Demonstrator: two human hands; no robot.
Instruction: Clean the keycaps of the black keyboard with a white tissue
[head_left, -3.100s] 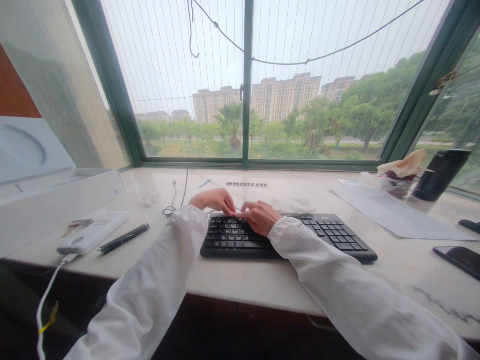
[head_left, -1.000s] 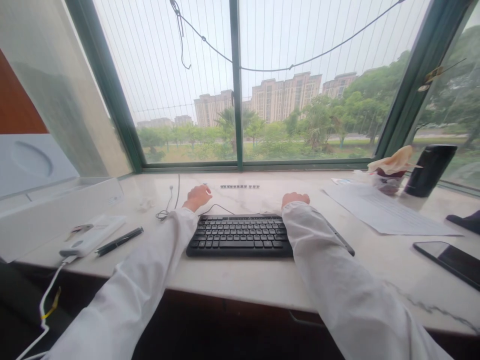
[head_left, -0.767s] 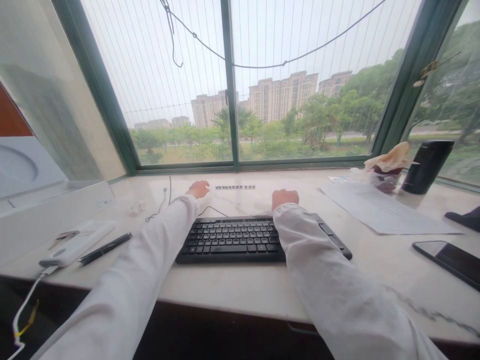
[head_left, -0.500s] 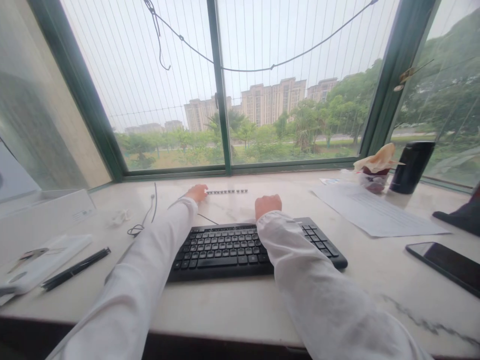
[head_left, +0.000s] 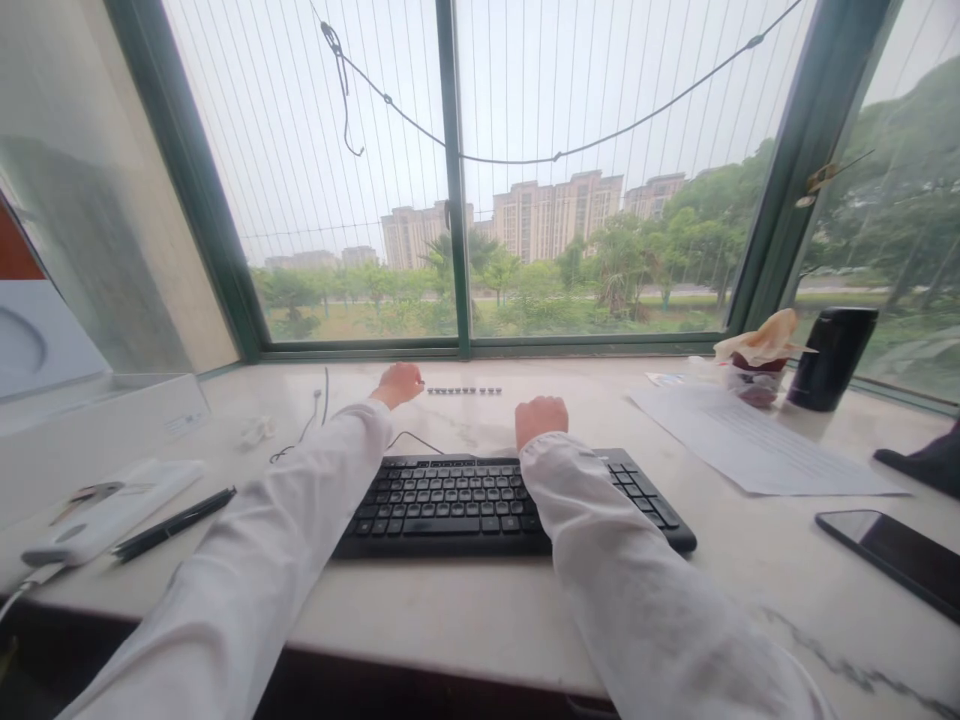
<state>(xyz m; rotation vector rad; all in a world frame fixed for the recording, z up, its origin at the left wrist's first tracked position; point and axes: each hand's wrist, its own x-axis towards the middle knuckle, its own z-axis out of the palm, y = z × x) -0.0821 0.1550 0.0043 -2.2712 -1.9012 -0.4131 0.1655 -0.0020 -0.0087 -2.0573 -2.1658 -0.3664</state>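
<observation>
A black keyboard (head_left: 465,495) lies on the pale marble sill in front of me. My left hand (head_left: 398,383) is stretched out beyond it, fingers closed in a pinch at the left end of a row of small dark keycaps (head_left: 463,391). What the fingers hold is too small to make out. My right hand (head_left: 540,417) rests as a fist on the sill just behind the keyboard, its fingers curled under. Both arms wear white sleeves.
At left lie a black pen (head_left: 174,523), a white power bank (head_left: 105,513), a white box (head_left: 97,420) and a thin cable (head_left: 307,425). At right are paper sheets (head_left: 757,450), a black cup (head_left: 831,358), a cup stuffed with tissue (head_left: 754,365) and a phone (head_left: 892,555).
Both hands left the keyboard keys and went forward. The left hand reached the row of keycaps near the window; the right hand settled as a fist behind the keyboard.
</observation>
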